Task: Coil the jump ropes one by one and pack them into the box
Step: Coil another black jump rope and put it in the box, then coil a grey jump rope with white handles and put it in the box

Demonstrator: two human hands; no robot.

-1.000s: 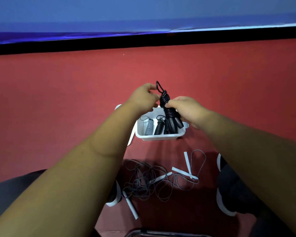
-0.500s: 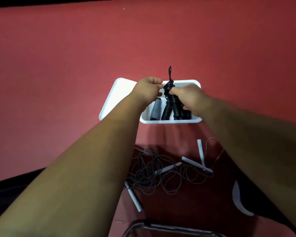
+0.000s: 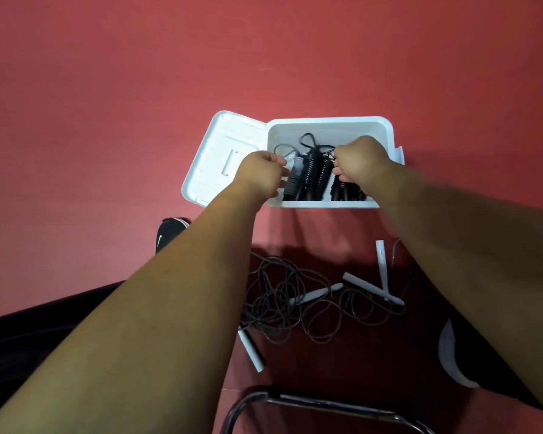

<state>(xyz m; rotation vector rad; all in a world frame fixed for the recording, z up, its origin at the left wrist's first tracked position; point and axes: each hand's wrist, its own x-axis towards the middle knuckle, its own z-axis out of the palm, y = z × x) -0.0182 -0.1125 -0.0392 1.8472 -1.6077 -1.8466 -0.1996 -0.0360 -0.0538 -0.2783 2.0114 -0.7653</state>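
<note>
The white box (image 3: 386, 133) stands open on the red floor. Inside lie a grey-handled rope (image 3: 295, 178) and a coiled black rope (image 3: 312, 170). My right hand (image 3: 362, 161) is down in the box, fingers curled on another coiled black rope (image 3: 345, 192) at the right side. My left hand (image 3: 259, 175) sits at the box's left wall, its curled fingers against the grey handle; whether it grips it is unclear. Nearer me on the floor lies a tangle of loose dark rope (image 3: 279, 303) with white handles (image 3: 381, 264).
The box lid (image 3: 223, 158) hangs open to the left. A black shoe (image 3: 168, 234) is left of my left forearm and another shoe (image 3: 455, 355) is at the lower right. A metal chair frame (image 3: 311, 402) crosses the bottom edge.
Both hands have lowered the black coil from above the box down into it. The view has tilted further down, so the blue wall is out of sight.
</note>
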